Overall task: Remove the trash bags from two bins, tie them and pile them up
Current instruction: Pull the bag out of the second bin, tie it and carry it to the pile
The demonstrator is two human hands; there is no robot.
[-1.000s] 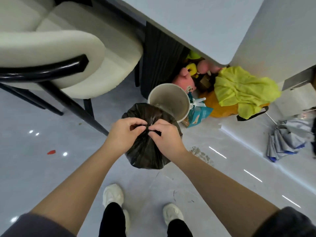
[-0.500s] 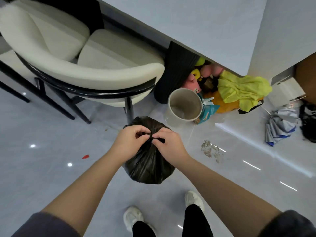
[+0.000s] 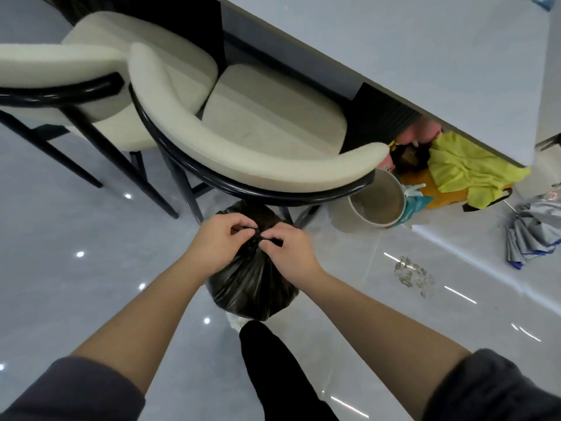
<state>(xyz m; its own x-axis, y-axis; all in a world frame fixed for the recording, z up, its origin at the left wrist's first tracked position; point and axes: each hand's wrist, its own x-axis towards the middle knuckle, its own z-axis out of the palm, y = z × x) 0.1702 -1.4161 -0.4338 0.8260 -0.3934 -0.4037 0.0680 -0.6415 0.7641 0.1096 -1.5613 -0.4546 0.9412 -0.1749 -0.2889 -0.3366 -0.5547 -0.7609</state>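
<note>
wide glossy floor [image 3: 91, 268], pale grey tile, small lights glinting off it. above it the tabletop [image 3: 425, 71], a smooth matte grey slab with a rounded corner. tucked against it a chair [image 3: 258, 153], cream soft-looking upholstery on a curved black tube frame, and a second chair [image 3: 60, 71] to its left.

now the trash bag [image 3: 252, 287]: black, thin, shiny plastic, bulging round, creases fanning down from a gathered neck. it's between the chair's back rail and the person's dark trouser leg, over the floor; whether it touches the floor i cannot tell.

off right, the bin [image 3: 340, 217], round, pale, smooth-walled, under the tabletop's edge, near a crumpled yellow cloth [image 3: 467, 168] and a folded grey umbrella [image 3: 531, 232].

both forearms reach in, sleeves pushed up. left hand [image 3: 218, 241] and right hand [image 3: 291, 247] meet at the neck, each grip clamped on the plastic, fingertips pinching, knuckles up.
</note>
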